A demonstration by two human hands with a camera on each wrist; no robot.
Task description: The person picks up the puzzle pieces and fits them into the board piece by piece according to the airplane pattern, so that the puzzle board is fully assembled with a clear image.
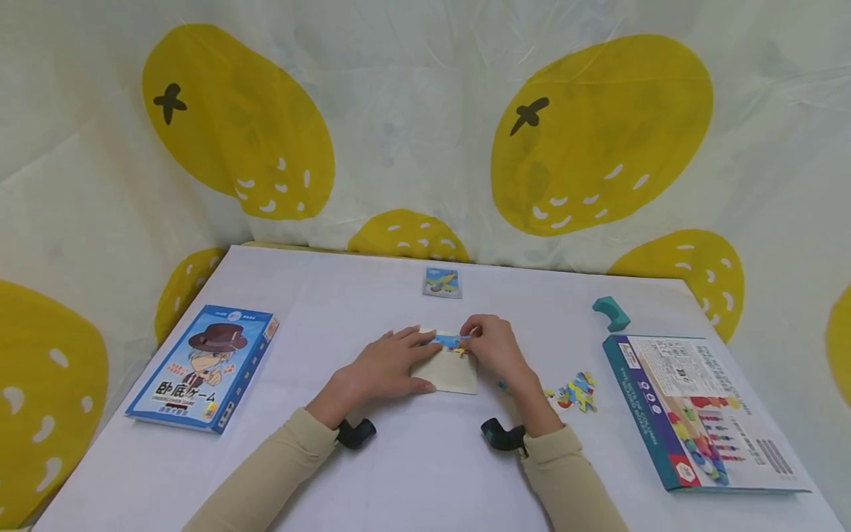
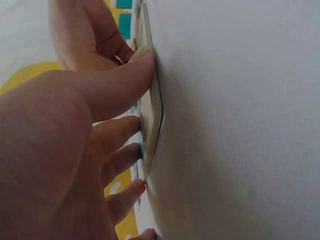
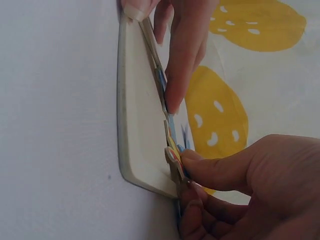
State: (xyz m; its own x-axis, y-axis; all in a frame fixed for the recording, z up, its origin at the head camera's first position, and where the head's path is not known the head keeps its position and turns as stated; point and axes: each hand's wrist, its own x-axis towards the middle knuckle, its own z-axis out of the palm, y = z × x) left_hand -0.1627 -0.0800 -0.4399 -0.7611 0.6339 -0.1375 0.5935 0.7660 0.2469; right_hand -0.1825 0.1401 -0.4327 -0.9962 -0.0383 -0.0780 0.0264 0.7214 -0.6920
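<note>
In the head view a pale, shallow puzzle board (image 1: 452,377) lies mid-table, with blue joined puzzle pieces (image 1: 448,341) along its far part. My left hand (image 1: 394,366) rests over the board's left side, its fingers spread and fairly straight. Fingertips touch the blue pieces, and the thumb lies on the near left part of the board. My right hand (image 1: 497,351) is at the far right corner. In the right wrist view its thumb and fingers pinch a colourful puzzle piece (image 3: 173,155), tilted at the edge of the board. Whether that piece is seated cannot be made out.
Loose puzzle pieces (image 1: 580,391) lie right of my right wrist. Behind the board is a small airplane picture card (image 1: 442,282). A blue game box (image 1: 199,369) stands left; a large white-and-purple box (image 1: 711,414) and a teal arch block (image 1: 612,313) are right.
</note>
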